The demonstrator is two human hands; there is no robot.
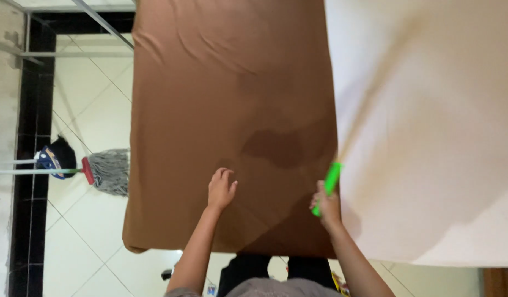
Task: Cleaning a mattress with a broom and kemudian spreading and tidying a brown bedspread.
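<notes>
Head camera, looking down: a large brown cloth [226, 110] hangs in front of you and fills the middle of the view from 12 o'clock down to about 6 o'clock. It has soft creases near the top and a darker damp-looking patch [281, 147] just right of centre.

Your left hand [221, 188] sits a little below centre, towards 7 o'clock of the patch. Its fingers are loosely spread and curled slightly, resting flat against the brown cloth and gripping nothing.

Your right hand [326, 206] is at about 5 o'clock of the patch, at the right edge of the brown cloth. Its fingers are closed around a bright green clothes peg [330, 186], which sticks up out of the fist towards 12 o'clock, right where the brown cloth meets a cream cloth [424, 126].

The cream cloth hangs just beside the brown one and fills the whole right side, from 1 o'clock to 4 o'clock.

At 9 o'clock, on the pale tiled floor [83, 110], lies a mop [106, 171] with a grey stringy head and a red collar; its handle runs off the left edge. A black tile strip [29, 137] runs down the left side.

At 6 o'clock, your dark trousers [276, 269] show below the brown cloth's lower edge.
</notes>
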